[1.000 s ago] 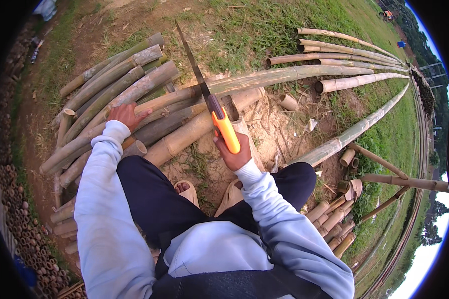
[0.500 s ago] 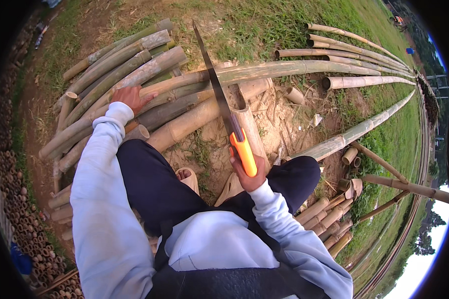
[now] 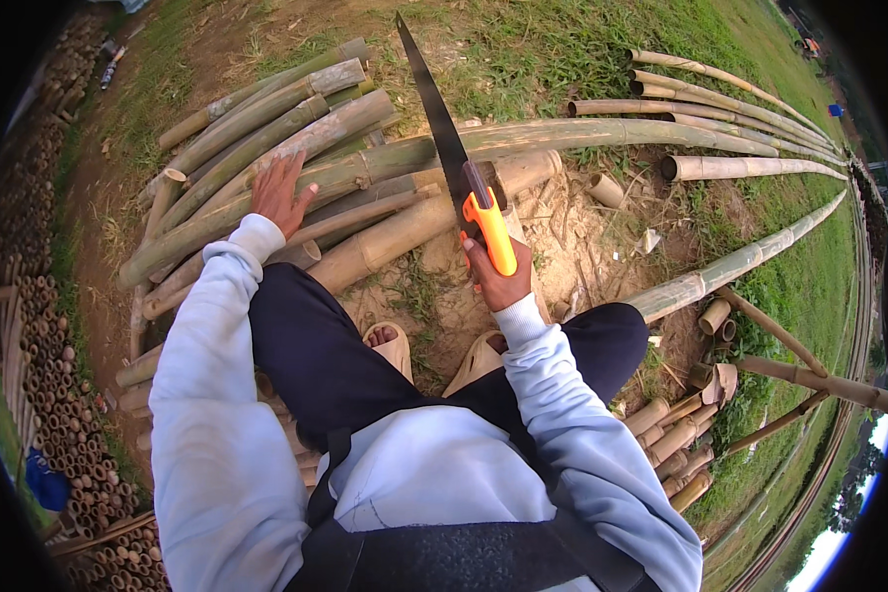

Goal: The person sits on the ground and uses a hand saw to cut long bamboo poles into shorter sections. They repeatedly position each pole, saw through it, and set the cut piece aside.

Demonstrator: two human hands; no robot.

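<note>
My right hand is closed around the orange handle of a hand saw. Its dark blade points away from me and crosses a long bamboo pole; whether the teeth are in a cut cannot be seen. Fingers spread, my left hand lies on top of the same pole, left of the saw. Under the pole, a thick bamboo length lies slantwise as part of a support. The right hand hides part of an upright bamboo post there.
Cut bamboo lengths lie stacked at the left. Long poles stretch away at the right, and one pale pole slants near my right knee. Short bamboo pieces are piled at lower right. Pale sawdust covers the ground ahead.
The saw and my right hand have moved forward, away from me. My left hand has loosened from its curled hold and flattened, fingers stretched over the bamboo. The whole view has shifted slightly.
</note>
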